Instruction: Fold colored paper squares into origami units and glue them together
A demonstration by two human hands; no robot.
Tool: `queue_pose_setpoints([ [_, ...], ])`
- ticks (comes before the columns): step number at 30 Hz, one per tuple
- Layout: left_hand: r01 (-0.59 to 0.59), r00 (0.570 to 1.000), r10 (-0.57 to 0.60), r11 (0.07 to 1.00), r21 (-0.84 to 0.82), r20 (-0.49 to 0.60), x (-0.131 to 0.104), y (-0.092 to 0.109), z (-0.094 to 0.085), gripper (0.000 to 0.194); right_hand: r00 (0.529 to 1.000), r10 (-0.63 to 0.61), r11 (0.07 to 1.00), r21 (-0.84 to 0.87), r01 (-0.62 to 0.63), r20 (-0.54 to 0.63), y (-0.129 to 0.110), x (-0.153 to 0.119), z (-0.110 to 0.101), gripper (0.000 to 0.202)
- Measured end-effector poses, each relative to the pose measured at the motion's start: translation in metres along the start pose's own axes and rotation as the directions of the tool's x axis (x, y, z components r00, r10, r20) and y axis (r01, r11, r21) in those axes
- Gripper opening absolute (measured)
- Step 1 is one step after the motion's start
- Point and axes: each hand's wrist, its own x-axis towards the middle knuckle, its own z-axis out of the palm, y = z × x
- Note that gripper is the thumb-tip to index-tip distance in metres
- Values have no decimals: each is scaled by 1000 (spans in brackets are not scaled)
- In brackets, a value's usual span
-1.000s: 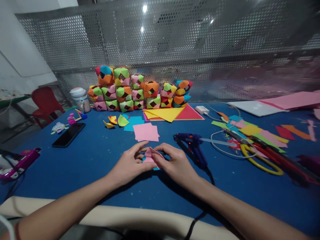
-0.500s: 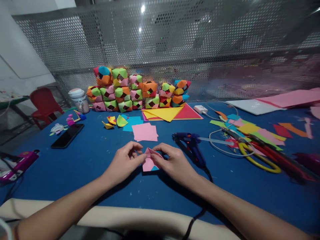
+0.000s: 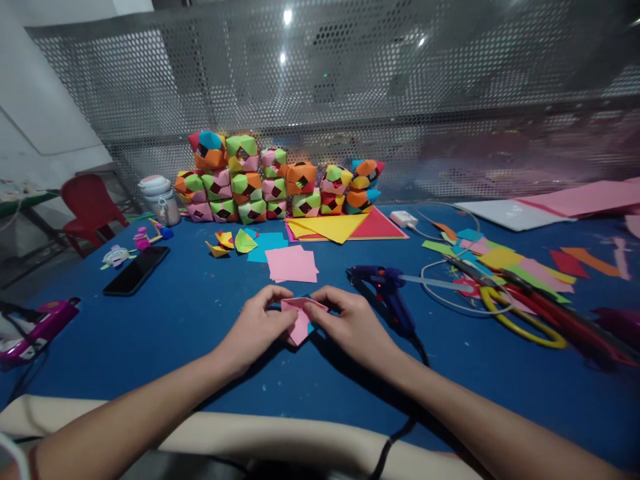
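Between my hands, just above the blue table (image 3: 200,347), is a small folded pink paper (image 3: 299,327) with blue showing at its top and right edges. My left hand (image 3: 257,327) pinches its left side, thumb on the front. On the right side, my right hand (image 3: 353,320) grips it with the thumb pressed near the top edge. Flat pink sheets (image 3: 291,264) lie just beyond, partly over blue sheets (image 3: 265,247). Small folded yellow and orange pieces (image 3: 220,245) and a green one (image 3: 245,241) sit to their left.
A blue glue gun (image 3: 387,287) lies right of my hands. Colourful paper balls (image 3: 250,188) are stacked at the back, near yellow sheets (image 3: 335,227). Yellow-handled scissors (image 3: 523,327) and paper scraps (image 3: 500,259) lie right. A phone (image 3: 136,271) and bottle (image 3: 159,200) stand left.
The pink paper has been turned between my fingers; its lower end now comes to a point and blue shows along the top. Both hands stay close to where they were.
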Motion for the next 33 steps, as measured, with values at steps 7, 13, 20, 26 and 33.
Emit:
queue_pose_setpoints([
  [7, -52, 996, 47, 997, 60, 80, 5, -10, -3, 28, 999, -24, 999, 26, 22, 46, -1, -2, 3, 11],
  [13, -89, 996, 88, 993, 77, 18, 6, -12, -2, 27, 997, -55, 998, -6, 56, 50, 0, -1, 2, 17],
  [20, 68, 998, -66, 994, -81, 21, 12, -17, -10, 32, 974, -149, 959, -214, 184, 172, -16, -11, -29, 26],
  [26, 147, 989, -136, 963, -224, 63, 13, -15, -12, 32, 967, 38, 854, -510, 99, 250, 5, -39, -88, 27],
  [33, 178, 981, -146, 935, -307, 125, 10, -10, -10, 30, 989, 127, 800, -582, -149, -79, 44, -24, -103, 32],
])
